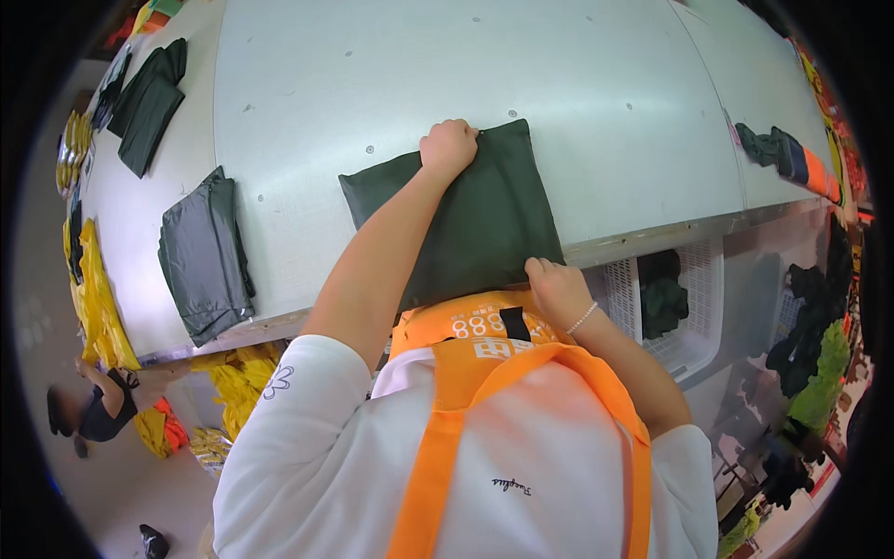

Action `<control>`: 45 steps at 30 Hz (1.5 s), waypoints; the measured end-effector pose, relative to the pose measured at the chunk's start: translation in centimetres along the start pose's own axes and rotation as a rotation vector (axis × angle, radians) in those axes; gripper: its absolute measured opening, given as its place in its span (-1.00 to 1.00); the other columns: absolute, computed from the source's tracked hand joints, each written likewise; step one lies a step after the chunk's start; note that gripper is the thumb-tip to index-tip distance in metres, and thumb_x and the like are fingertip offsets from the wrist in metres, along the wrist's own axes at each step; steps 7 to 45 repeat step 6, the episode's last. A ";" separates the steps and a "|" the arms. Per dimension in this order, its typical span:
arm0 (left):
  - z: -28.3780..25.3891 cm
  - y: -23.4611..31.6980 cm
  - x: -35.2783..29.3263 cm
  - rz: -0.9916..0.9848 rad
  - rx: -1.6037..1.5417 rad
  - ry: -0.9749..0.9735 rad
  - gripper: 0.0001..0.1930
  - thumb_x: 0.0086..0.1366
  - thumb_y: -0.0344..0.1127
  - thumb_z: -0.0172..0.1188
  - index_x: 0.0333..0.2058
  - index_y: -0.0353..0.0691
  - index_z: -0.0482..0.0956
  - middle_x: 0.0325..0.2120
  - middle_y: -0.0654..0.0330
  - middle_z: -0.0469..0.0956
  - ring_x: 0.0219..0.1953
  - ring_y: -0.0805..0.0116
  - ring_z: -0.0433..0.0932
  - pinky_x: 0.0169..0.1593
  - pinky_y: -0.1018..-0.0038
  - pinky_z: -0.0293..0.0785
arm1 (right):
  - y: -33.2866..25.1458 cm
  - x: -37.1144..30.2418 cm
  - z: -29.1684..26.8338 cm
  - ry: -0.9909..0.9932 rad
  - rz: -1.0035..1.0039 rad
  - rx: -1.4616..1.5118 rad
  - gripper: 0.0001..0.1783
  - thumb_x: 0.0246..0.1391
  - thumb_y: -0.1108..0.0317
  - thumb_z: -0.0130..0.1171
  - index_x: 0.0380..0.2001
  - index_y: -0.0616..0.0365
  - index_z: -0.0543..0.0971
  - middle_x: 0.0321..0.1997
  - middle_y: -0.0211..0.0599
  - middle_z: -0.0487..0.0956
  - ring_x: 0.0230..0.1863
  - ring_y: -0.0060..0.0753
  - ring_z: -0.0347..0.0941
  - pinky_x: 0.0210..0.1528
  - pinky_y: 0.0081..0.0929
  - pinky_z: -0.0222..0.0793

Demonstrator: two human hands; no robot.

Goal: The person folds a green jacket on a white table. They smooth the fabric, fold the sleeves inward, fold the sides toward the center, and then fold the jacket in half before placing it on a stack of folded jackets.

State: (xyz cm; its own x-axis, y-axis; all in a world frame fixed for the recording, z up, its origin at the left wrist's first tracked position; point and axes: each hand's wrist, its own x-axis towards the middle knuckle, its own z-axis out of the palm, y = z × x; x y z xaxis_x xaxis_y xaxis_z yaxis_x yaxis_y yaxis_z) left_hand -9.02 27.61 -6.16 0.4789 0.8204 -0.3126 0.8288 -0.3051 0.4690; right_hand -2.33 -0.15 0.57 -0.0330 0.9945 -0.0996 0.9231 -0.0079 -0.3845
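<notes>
A flat, dark green square pouch (494, 210), apparently of coated cloth, lies in front of me on the pale table. Its near edge reaches the table's front edge by my orange apron. My left hand (449, 149) is closed on the pouch's far edge, about midway along it, fingers curled down. At the near right corner, my right hand (559, 287) pinches the edge between thumb and fingers; a beaded bracelet circles that wrist. Part of the pouch's left side is hidden behind my left forearm.
The pale metal table (615, 56) has small rivets. Folded dark green pieces (203, 256) lie left, with more dark green cloth (149, 102) beyond. Yellow garments (98, 289) hang at the left edge near another person (102, 405). A white basket (703, 298) sits below, right.
</notes>
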 end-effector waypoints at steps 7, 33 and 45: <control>-0.1 -0.2 0.0 -0.021 -0.020 -0.043 -0.66 0.25 -0.03 0.01 -0.23 -0.15 0.60 -0.24 0.13 0.59 -0.11 0.14 0.52 -0.05 0.18 0.38 | 1.1 -0.7 -0.3 0.047 0.009 0.191 -0.90 0.02 0.43 0.09 -0.43 0.13 0.37 -0.49 -0.16 0.54 -0.48 -0.08 0.50 -0.49 -0.25 0.39; -0.1 -0.2 0.0 -0.021 -0.020 -0.043 -0.66 0.25 -0.03 0.01 -0.23 -0.15 0.60 -0.24 0.13 0.59 -0.11 0.14 0.52 -0.05 0.18 0.38 | 1.1 -0.7 -0.3 0.047 0.009 0.191 -0.90 0.02 0.43 0.09 -0.43 0.13 0.37 -0.49 -0.16 0.54 -0.48 -0.08 0.50 -0.49 -0.25 0.39; -0.1 -0.2 0.0 -0.021 -0.020 -0.043 -0.66 0.25 -0.03 0.01 -0.23 -0.15 0.60 -0.24 0.13 0.59 -0.11 0.14 0.52 -0.05 0.18 0.38 | 1.1 -0.7 -0.3 0.047 0.009 0.191 -0.90 0.02 0.43 0.09 -0.43 0.13 0.37 -0.49 -0.16 0.54 -0.48 -0.08 0.50 -0.49 -0.25 0.39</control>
